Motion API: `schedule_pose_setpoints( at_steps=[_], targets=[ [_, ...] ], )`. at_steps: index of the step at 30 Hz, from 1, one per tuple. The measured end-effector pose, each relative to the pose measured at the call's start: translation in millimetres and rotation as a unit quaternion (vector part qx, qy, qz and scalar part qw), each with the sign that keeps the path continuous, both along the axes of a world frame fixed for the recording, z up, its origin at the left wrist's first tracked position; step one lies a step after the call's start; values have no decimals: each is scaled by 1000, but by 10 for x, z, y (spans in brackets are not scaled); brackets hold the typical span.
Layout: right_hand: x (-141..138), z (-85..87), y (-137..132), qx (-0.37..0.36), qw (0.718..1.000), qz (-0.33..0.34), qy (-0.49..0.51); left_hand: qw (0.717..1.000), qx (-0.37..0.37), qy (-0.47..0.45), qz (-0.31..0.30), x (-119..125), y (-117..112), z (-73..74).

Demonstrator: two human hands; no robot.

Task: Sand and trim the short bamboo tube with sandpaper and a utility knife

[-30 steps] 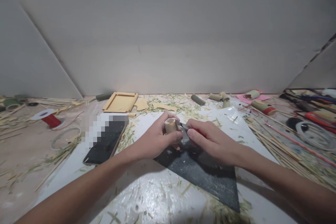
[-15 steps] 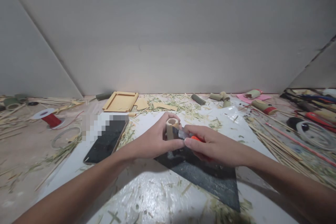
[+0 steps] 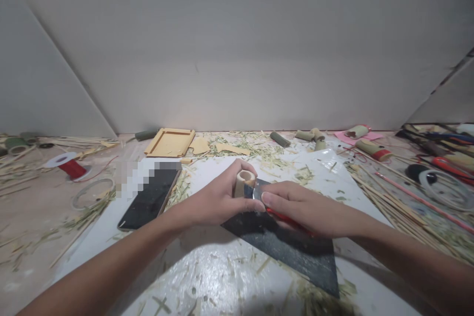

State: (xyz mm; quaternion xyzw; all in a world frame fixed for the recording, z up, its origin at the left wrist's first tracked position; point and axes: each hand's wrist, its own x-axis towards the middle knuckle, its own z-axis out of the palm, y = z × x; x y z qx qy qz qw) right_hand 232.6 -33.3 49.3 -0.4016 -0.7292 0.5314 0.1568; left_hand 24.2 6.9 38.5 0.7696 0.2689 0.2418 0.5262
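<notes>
My left hand point(image 3: 218, 195) is wrapped round a short bamboo tube point(image 3: 241, 188), which stands upright with its hollow end facing up. In my right hand point(image 3: 296, 207) is a red-handled utility knife point(image 3: 287, 218), its blade against the right side of the tube near the rim. My left thumb stretches across the front of the tube, close to the blade and my right fingertips. Beneath both hands lies a dark flat sheet point(image 3: 292, 252) on a white sheet point(image 3: 207, 261) strewn with shavings. The fingers behind the tube are partly hidden.
To the left lie a black phone point(image 3: 150, 202) and a red thread spool point(image 3: 73, 168). A wooden frame point(image 3: 170, 143) sits at the back near the wall. Bamboo pieces point(image 3: 280, 139), thin sticks point(image 3: 396, 207) and a clear coil point(image 3: 444, 190) lie behind and to the right.
The knife has turned in my right hand; its handle now points more toward the lower right. The tube has tilted or shifted slightly to the right. My left hand keeps its hold.
</notes>
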Motion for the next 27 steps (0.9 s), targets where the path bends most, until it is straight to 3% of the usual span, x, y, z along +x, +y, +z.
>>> schedule_pose_setpoints(
  at_steps=[9,17,22,27],
  targets=[
    [-30,65,-6,43,998,-21,-28,1000,3,-24,13,33,-42,-35],
    [-31,16,21,106,992,-56,-46,995,31,-20,96,106,-68,-42],
    [-28,-27,13,126,985,-118,-9,988,32,-39,148,119,-68,-25],
    [-36,19,-13,102,992,-67,-2,993,17,-60,104,106,-44,-18]
  ],
)
